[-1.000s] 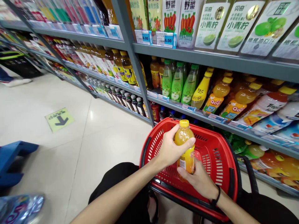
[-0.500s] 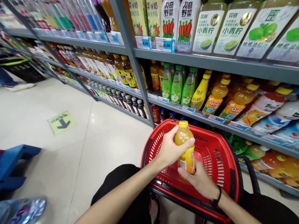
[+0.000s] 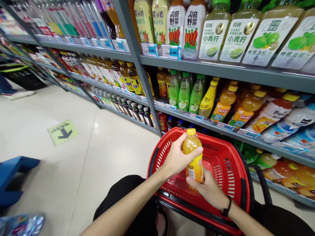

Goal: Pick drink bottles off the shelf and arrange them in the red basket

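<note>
An orange juice bottle (image 3: 193,154) with a yellow cap stands upright above a red shopping basket (image 3: 230,160). My left hand (image 3: 177,159) is wrapped round its upper half, thumb across the front. My right hand (image 3: 209,190), with a black band at the wrist, grips the bottle's lower part from below. The basket rests in front of my lap, and its inside looks bare under the bottle.
Grey shelves (image 3: 221,70) packed with drink bottles run along the right and back. A pale tiled floor with a green arrow sticker (image 3: 62,131) lies to the left. A blue stool (image 3: 12,177) stands at the left edge, a shiny packet (image 3: 22,224) below it.
The bottle and both hands have stayed almost still over the basket. The view has tilted slightly, shifting the shelves down and left.
</note>
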{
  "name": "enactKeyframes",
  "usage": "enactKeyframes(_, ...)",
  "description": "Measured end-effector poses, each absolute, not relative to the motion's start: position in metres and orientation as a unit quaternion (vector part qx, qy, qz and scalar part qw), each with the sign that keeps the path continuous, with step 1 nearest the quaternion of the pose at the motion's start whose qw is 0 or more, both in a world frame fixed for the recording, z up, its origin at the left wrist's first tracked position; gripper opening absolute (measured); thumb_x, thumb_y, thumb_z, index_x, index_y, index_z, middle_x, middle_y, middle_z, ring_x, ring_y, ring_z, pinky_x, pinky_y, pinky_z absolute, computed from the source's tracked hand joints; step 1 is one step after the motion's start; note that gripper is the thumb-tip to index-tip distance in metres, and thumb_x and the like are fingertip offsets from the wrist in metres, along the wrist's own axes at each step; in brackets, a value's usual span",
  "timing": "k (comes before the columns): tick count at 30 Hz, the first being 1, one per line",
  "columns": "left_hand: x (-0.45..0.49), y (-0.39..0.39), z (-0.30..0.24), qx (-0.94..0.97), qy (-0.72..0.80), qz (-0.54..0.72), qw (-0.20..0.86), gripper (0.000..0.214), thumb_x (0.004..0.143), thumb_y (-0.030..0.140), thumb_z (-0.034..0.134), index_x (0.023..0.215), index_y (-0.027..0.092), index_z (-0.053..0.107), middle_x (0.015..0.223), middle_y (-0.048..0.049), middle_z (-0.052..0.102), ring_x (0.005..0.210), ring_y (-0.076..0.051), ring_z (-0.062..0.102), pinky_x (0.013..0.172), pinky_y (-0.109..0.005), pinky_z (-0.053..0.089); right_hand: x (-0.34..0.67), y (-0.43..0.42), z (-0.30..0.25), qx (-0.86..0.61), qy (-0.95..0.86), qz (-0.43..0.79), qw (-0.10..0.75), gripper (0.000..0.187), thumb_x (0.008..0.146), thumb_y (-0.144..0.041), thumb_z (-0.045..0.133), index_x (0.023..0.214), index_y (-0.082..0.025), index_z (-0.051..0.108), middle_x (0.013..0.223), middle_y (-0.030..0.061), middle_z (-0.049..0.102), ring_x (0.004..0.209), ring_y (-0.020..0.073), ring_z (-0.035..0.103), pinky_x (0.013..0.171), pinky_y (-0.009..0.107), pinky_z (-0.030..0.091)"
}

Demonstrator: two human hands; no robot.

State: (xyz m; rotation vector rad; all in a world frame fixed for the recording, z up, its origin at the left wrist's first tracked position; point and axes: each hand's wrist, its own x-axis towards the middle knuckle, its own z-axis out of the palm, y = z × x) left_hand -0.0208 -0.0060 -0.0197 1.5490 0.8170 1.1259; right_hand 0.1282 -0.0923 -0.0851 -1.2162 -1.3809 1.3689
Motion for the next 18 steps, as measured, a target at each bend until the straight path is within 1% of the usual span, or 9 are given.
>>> enactKeyframes(5,-0.027,-0.005,-0.016,0.671,0.296,0.441,0.517,0.047,0.086,0.043,0.077,0.120,0.015,0.062,0.103,-0.0056,0.068,0.090,-0.019,0.063,0.084,-0.029,0.053,0.129,-0.095,-0.078,-0.463,-0.521,0.576,0.427,0.045,0.090,-0.058,0.076,0.103,-0.017,0.063,0.093,0.0038,0.068,0.083,0.0180,0.061,0.075,0.030,0.051)
enactKeyframes(10,-0.029,-0.001,-0.014,0.634,0.240,0.453,0.579,0.045,0.088,0.039,0.068,0.126,0.014,0.062,0.109,-0.0081,0.071,0.094,-0.022,0.066,0.085,-0.032,0.053,0.131,-0.096,-0.074,-0.466,-0.485,0.608,0.423,0.051,0.084,-0.063,0.079,0.096,-0.016,0.063,0.085,0.0019,0.063,0.075,0.0146,0.057,0.070,0.027,0.049)
enactKeyframes(14,-0.027,0.002,-0.013,0.604,0.240,0.462,0.604,0.048,0.087,0.037,0.072,0.127,0.012,0.065,0.116,-0.0111,0.073,0.100,-0.024,0.069,0.088,-0.034,0.055,0.132,-0.098,-0.068,-0.453,-0.457,0.651,0.402,0.057,0.082,-0.069,0.077,0.095,-0.017,0.060,0.081,0.0029,0.065,0.065,0.0142,0.060,0.058,0.026,0.047)
enactKeyframes(18,-0.024,0.002,-0.013,0.581,0.268,0.468,0.609,0.055,0.086,0.041,0.076,0.130,0.010,0.065,0.122,-0.0150,0.074,0.106,-0.025,0.070,0.089,-0.034,0.057,0.132,-0.100,-0.057,-0.431,-0.438,0.695,0.374,0.062,0.084,-0.076,0.069,0.094,-0.016,0.059,0.076,0.0056,0.069,0.054,0.0139,0.063,0.049,0.022,0.044)
